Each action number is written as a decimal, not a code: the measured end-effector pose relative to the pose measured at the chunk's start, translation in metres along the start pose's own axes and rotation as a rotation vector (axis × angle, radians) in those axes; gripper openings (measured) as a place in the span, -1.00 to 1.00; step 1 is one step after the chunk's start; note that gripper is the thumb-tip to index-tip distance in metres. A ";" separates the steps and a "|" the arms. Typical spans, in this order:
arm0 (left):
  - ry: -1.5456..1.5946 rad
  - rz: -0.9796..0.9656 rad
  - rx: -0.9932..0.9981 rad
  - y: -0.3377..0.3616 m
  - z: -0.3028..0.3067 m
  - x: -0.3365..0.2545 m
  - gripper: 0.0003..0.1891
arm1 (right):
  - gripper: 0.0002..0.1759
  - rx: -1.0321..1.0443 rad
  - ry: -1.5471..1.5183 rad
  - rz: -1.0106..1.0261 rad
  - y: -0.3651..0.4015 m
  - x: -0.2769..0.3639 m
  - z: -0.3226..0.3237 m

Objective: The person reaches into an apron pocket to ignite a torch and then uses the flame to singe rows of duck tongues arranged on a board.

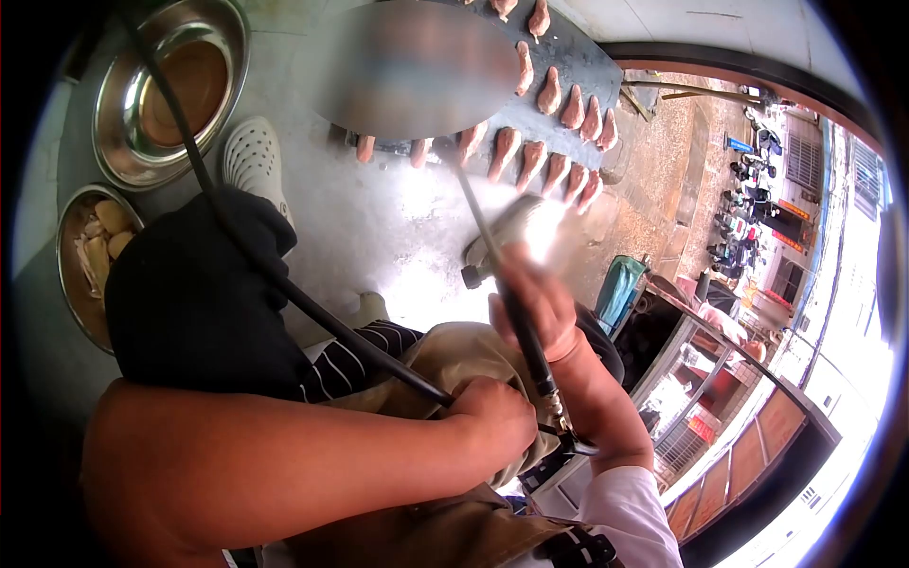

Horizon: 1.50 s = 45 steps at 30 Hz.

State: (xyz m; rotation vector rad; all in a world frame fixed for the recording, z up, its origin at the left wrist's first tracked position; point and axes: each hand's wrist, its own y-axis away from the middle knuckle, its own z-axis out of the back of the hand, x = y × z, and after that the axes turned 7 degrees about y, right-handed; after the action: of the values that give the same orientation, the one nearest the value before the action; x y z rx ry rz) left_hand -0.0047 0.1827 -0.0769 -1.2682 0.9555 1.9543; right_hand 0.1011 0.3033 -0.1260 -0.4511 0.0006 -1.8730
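My right hand (538,303) is closed around the black handle of a gas torch (481,222), slightly blurred. Its thin metal tube points toward raw chicken drumsticks (507,151); no flame can be made out. Brass fittings show at the torch's lower end, close to my wrist. My left hand (492,417) grips a black hose (322,327) that runs across my lap and up to the upper left. The drumsticks lie spaced in rows on a dark flat sheet (573,71) on the floor. A blurred oval covers part of the sheet and the torch's tip.
A large metal basin (237,57) sits at upper left. Below it, a metal bowl (64,251) holds pale pieces of food. My white clog (254,161) is beside the basin. On the right, a glass-sided cabinet (682,355) stands before a street with parked scooters (739,222).
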 end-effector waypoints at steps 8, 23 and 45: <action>-0.022 0.022 -0.021 -0.003 -0.004 -0.002 -0.76 | -0.61 0.008 0.026 0.040 0.001 0.001 -0.004; -0.049 -0.019 0.022 0.009 0.017 -0.001 -0.78 | -0.60 0.017 0.054 0.019 -0.001 -0.007 0.002; -0.024 -0.094 -0.054 0.007 0.013 0.004 -0.73 | -0.54 0.101 -0.066 0.109 -0.040 -0.003 -0.007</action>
State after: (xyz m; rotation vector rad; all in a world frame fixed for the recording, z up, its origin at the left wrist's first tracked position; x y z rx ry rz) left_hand -0.0179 0.1903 -0.0754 -1.2929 0.8218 1.9298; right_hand 0.0639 0.3187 -0.1247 -0.4348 -0.1115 -1.7419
